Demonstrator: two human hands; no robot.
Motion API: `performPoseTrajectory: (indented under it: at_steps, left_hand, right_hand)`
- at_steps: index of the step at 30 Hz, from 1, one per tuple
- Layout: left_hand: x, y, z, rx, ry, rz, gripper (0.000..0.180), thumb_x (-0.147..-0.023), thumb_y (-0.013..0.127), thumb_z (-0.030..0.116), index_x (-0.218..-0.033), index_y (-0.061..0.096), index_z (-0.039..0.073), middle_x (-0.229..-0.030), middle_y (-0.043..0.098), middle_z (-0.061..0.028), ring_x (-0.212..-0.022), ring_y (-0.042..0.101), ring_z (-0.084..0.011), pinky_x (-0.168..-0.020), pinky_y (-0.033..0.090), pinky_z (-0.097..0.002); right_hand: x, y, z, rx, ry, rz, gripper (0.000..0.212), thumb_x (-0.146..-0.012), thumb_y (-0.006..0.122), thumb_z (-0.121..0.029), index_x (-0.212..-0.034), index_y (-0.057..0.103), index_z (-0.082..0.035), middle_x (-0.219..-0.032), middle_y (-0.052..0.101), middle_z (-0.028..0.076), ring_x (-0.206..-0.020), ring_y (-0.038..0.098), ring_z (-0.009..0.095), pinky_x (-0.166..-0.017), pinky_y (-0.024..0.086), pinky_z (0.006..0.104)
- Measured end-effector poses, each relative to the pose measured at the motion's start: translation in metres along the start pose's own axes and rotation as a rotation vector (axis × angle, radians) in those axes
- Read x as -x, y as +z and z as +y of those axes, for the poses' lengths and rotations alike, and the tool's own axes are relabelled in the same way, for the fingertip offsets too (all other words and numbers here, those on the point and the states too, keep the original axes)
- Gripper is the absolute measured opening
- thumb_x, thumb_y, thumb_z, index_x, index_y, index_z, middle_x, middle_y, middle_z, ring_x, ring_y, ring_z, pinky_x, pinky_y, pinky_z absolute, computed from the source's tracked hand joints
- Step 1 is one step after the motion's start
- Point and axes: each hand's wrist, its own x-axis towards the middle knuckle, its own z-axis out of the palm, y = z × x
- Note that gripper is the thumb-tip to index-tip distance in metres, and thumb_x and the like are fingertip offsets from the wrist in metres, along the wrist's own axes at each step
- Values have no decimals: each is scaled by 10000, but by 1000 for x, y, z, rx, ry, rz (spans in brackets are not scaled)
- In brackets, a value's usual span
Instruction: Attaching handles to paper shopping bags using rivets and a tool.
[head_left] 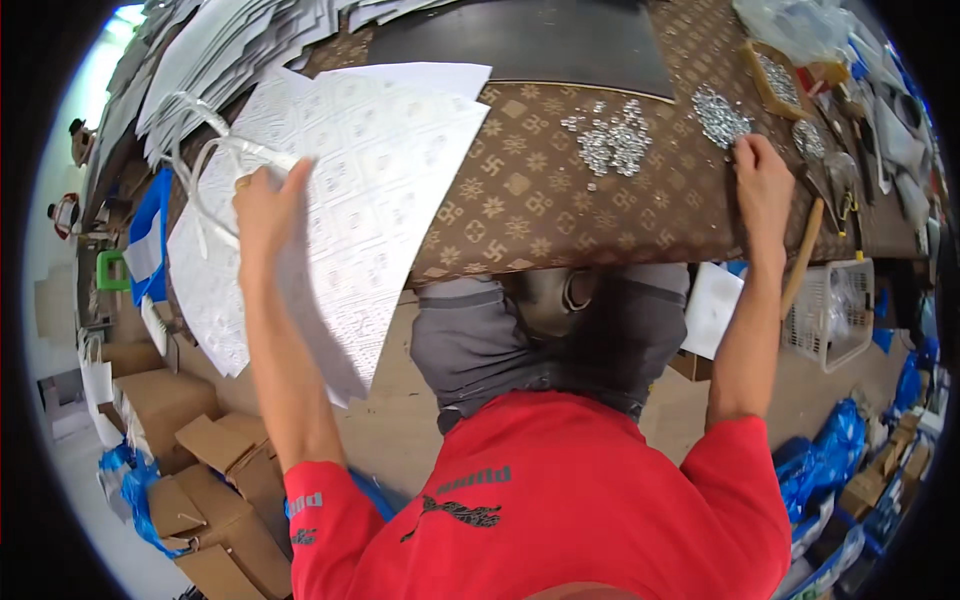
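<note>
My left hand [265, 215] is closed around a white strap [220, 150] that curls out in loops past the fingers. Under that hand lies a stack of white sheets [380, 170] with an embossed pattern, fanned out and hanging over the table's near edge. On the right, my right hand [762, 190] has its fingers curled together beside a pile of small silver metal pieces [720, 118]; what it pinches, if anything, is hidden. Another heap of small shiny pieces [615, 138] sits left of that pile on the brown patterned cloth [540, 220].
A dark flat board [520, 40] lies at the back. More grey-white sheets [220, 65] are stacked far left. At the right are a small tray of metal pieces [778, 82], hand tools [845, 185] and a white plastic basket [828, 315]. Cardboard boxes [220, 500] stand lower left.
</note>
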Motion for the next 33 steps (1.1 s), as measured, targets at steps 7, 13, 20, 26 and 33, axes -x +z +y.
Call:
performPoseTrajectory:
  at_steps: [7, 13, 20, 26, 33]
  left_hand:
    - [-14, 1, 1, 392, -166, 213, 762, -744, 893, 488, -1206, 624, -55, -1215, 651, -209, -1087, 635, -329, -982, 481, -421]
    - [64, -91, -29, 981, -66, 151, 344, -799, 846, 202, -1011, 666, 0, -1005, 679, -88, -885, 633, -178, -850, 494, -327]
    - [157, -91, 44, 938, 833, 44, 298, -780, 733, 378, -833, 613, 111, -842, 573, -47, -809, 570, -232, -1008, 404, -519]
    - [190, -87, 106, 770, 1054, 14, 151, -749, 702, 196, -771, 570, 125, -856, 642, 4, -836, 639, -205, -1001, 417, -520]
    - [178, -80, 131, 826, 1114, 37, 171, -700, 745, 162, -763, 590, 127, -830, 655, 17, -814, 635, -180, -969, 445, -454]
  right_hand:
    - [-4, -26, 9, -768, 232, 122, 234, -1014, 645, -136, -1141, 718, 46, -1015, 758, 140, -921, 749, 214, -768, 583, 328]
    - [1, -49, 6, -1322, 252, 302, 211, -989, 659, -18, -1161, 695, 97, -1036, 740, 165, -810, 727, 210, -776, 629, 316]
    - [57, -31, -79, -1779, -7, -606, 187, -932, 703, 4, -1112, 685, 54, -1014, 684, 155, -745, 658, 173, -716, 567, 296]
    - [138, -13, -152, -1431, 133, -1522, 81, -915, 723, -35, -978, 693, 4, -903, 650, 84, -735, 612, 152, -716, 507, 257]
    - [157, -8, -169, -1285, -338, -1432, 80, -929, 718, -98, -916, 697, -22, -932, 610, 38, -870, 589, 145, -785, 464, 274]
